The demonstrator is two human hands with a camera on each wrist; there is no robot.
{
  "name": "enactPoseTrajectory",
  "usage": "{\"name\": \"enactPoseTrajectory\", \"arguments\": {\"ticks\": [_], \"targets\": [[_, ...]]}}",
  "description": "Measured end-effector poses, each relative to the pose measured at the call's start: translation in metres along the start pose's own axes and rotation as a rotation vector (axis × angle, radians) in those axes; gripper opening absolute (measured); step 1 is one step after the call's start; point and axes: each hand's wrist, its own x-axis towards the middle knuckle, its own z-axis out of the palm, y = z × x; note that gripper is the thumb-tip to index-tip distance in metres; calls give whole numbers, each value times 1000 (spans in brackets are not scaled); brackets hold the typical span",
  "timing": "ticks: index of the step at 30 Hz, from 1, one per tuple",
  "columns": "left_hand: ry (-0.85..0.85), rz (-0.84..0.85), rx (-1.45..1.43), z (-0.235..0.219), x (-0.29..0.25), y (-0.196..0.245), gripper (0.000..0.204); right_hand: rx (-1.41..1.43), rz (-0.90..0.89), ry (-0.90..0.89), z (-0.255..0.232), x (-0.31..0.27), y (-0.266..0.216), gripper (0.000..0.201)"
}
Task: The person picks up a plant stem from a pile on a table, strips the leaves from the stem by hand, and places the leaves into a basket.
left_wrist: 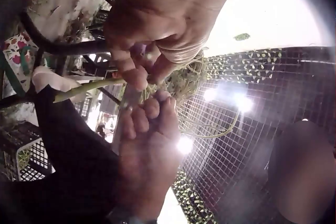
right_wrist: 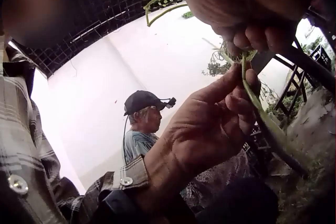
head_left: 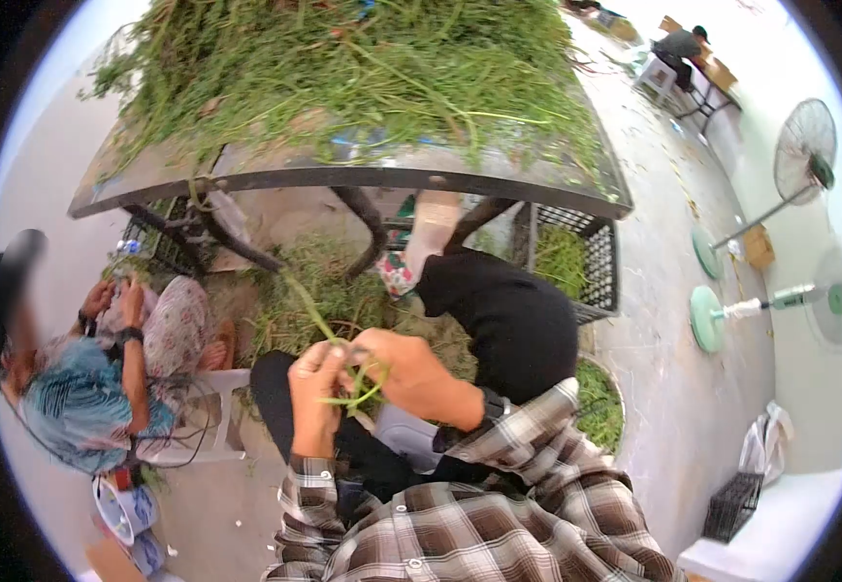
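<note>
In front of the lap, my left hand (head_left: 316, 393) pinches a long green plant stem (head_left: 307, 306) between thumb and fingertips. The stem runs forward from the hands toward the floor under the table. My right hand (head_left: 416, 373) meets the left one, its fingers curled, pinching at the stem's near end. Thin green shoots (head_left: 368, 390) stick out around the fingers. In the left wrist view the stem (left_wrist: 89, 86) points away from the left fingertips. In the right wrist view the left hand (right_wrist: 202, 127) pinches the stem just below the right fingertips.
A table (head_left: 343, 178) ahead bears a big heap of green stems (head_left: 372, 78). More greens (head_left: 334, 281) lie on the floor below. Black crates (head_left: 600, 262) and a round container (head_left: 618, 407) hold greens at the right. A seated person (head_left: 101, 388) works at the left. Fans (head_left: 805, 145) stand right.
</note>
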Motion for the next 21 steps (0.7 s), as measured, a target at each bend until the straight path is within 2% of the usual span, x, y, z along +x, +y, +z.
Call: {"name": "enactPoseTrajectory", "arguments": {"ticks": [2,4,6,7,10,11,12,13,14,17,19,20,21], "targets": [[15,6,-88,-20,15,-20,18,-117,-129,-62,9,-3,10,13],[187,-28,-349,-40,33,-27,20,-196,-162,-99,17,-10,13,10],[275,18,-372,-64,42,-29,21,-115,-116,-99,14,-13,8,11],[305,78,-271,-57,36,-19,21,-122,-108,-87,11,-12,9,11],[260,169,14,-28,16,2,16,-76,-34,-25,8,-6,12,20],[252,167,17,-21,11,2,16,-2,-14,46,9,-4,13,24],[171,229,154,-15,5,1,14,70,4,117,9,-2,13,28],[89,292,288,-7,0,3,13,103,4,84,7,-3,14,35],[16,342,419,2,-8,9,10,94,5,91,6,-4,13,35],[-26,422,545,9,-10,0,8,137,37,29,-1,-7,11,29],[-136,581,634,12,-11,1,12,146,49,57,-9,-8,10,27],[-127,588,631,17,-14,4,12,158,58,83,-14,-7,10,25],[-85,459,559,28,-21,13,18,239,74,139,-19,-6,11,20]]}}
